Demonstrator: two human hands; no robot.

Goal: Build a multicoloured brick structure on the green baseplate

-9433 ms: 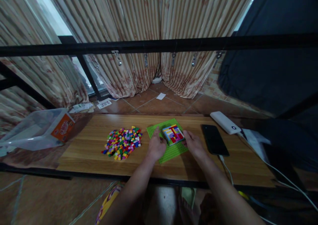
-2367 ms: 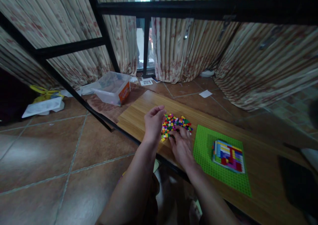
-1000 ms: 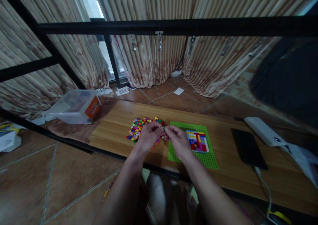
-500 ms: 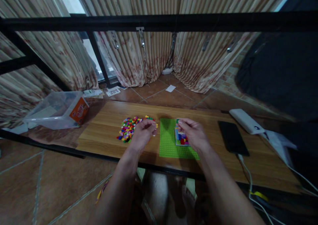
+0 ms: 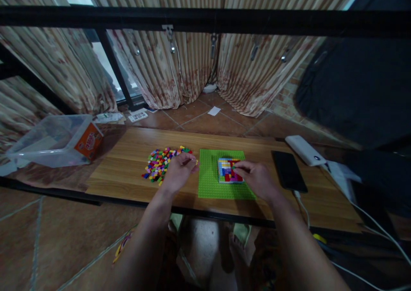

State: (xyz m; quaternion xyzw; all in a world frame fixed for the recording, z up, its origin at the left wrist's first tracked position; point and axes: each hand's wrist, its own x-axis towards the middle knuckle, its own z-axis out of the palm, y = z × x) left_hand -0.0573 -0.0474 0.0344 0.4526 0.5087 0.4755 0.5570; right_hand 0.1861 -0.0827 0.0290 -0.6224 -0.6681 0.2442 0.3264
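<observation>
My left hand (image 5: 178,171) is closed in a pinch beside the pile of small coloured toy bricks (image 5: 157,164), with a bit of yellow, seemingly a small brick, at its fingertips. A green baseplate (image 5: 208,188) lies on the table, bearing a low rectangular build of bricks (image 5: 226,171) in white, blue, yellow, red and purple. Over the right part of that build, my right hand (image 5: 257,177) pinches a small green brick (image 5: 234,168) between thumb and forefinger. Whether this brick touches the build cannot be made out.
A black phone (image 5: 289,171) on a cable and a white power bank (image 5: 305,150) lie at the right of the wooden table (image 5: 118,167). A clear plastic bin (image 5: 54,141) with an orange label stands at the left. A dark metal bar (image 5: 192,19) crosses in front of the curtains.
My right hand has drawn back from the build's upper left to its right part, uncovering more of it. My left hand stays pinched by the pile. The view has shifted slightly.
</observation>
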